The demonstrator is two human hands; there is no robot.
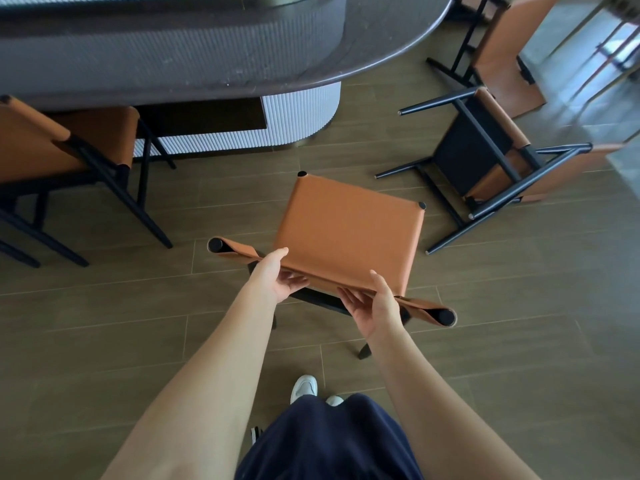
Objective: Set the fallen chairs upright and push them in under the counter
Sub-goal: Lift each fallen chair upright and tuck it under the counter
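Two hands on the backrest of the middle chair (349, 233), upright on the plank floor (104, 306), near the counter (207, 46) but not under it. Left hand (277, 275) gripping the backrest's top edge, thumb over the front, fingers tucked behind. Right hand (375, 306) gripping the same edge further right, thumb on top, fingers underneath. On the right, well apart from the counter, a fallen chair (467, 157) on its side, black legs pointing left. Beyond it, a far chair (502, 64); upright or tipped, hard to tell. At the left, a fourth chair (31, 147) standing, seat under the counter's edge. Near the bottom, a white shoe (304, 388) beside a dark blue garment (329, 441).
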